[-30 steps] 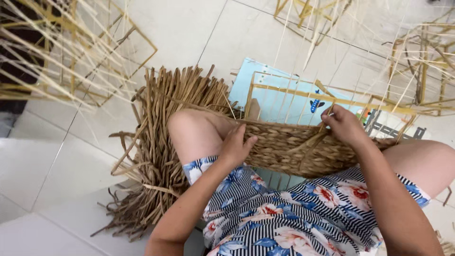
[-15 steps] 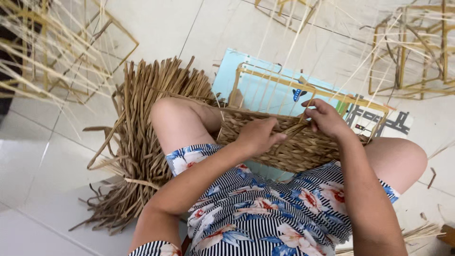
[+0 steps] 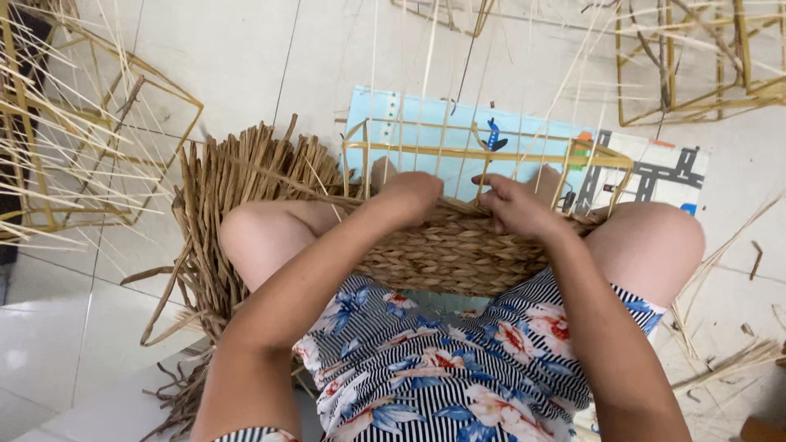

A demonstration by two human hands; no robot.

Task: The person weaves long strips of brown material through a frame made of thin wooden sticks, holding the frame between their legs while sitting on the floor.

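I'm seeing the left hand (image 3: 413,195) moving up to the basket (image 3: 458,250) rim since the earlier frame. Its fingers are curling shut on the weave, while the right hand (image 3: 516,209) is pinching a strand; the basket is resting across the lap, beside the straw bundle (image 3: 225,188).

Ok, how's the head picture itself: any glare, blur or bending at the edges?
Head view: light is even and soft, with glare only on the floor tiles at lower left. Both hands, left and right, and the woven basket look sharp. Thin reeds near the edges splay outward, hinting at wide-angle distortion.
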